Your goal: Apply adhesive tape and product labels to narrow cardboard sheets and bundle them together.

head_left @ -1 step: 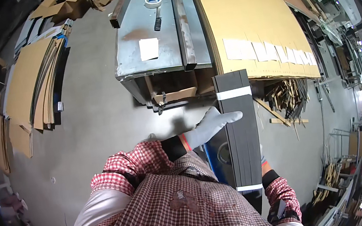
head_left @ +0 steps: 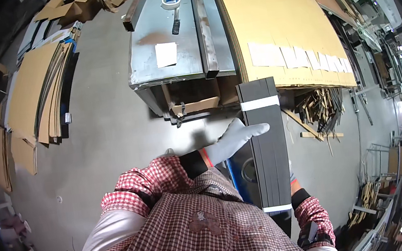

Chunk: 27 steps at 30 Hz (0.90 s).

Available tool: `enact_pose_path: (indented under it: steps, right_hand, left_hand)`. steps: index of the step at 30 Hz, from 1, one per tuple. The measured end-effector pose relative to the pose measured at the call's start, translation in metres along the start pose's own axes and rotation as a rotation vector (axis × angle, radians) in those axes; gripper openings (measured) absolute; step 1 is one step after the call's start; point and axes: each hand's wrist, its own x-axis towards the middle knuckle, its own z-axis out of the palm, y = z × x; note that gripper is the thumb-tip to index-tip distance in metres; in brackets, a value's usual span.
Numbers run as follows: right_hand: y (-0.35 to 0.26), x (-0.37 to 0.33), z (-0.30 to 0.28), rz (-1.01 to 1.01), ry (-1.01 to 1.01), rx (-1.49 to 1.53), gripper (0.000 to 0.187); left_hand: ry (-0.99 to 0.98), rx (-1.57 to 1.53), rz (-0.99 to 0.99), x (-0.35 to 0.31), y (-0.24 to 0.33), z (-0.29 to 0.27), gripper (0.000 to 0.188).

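Note:
A long bundle of flat dark grey strips (head_left: 271,159) lies lengthwise in front of me, bound by a white band near each end. My left hand (head_left: 238,138), in a grey glove, grips its left edge. The thumb lies across the top face, while the fingers pass out of sight underneath. At the right edge, lower down, my right hand (head_left: 291,174) holds the bundle from the side; most of it is hidden behind the strips. Below the bundle, a blue and dark object with a round part (head_left: 246,173) shows in part.
Ahead stands a metal-topped table (head_left: 152,73) with tape rolls (head_left: 171,2), a white sheet (head_left: 166,54) and a steel bar (head_left: 205,37). A cardboard stack (head_left: 278,17) adjoins it. Scrap strips (head_left: 322,111) lie beneath; more cardboard sheets (head_left: 34,92) lean at left.

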Motion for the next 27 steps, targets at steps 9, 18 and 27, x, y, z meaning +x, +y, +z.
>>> enact_pose_path:
  steps: [9, 18, 27]
  right_hand:
    - [0.007, -0.006, -0.005, 0.021, -0.002, -0.094, 0.051]
    - [-0.029, -0.023, -0.038, 0.595, 0.199, -0.677, 0.033]
    - [-0.037, 0.047, -0.009, -0.012, 0.494, -0.832, 0.028]
  left_hand:
    - [0.000, 0.063, -0.001, -0.006, 0.000, 0.015, 0.053]
    - [0.312, 0.735, -0.369, -0.017, -0.083, -0.055, 0.056]
    - [0.443, 0.422, -0.282, -0.027, -0.065, -0.075, 0.061]
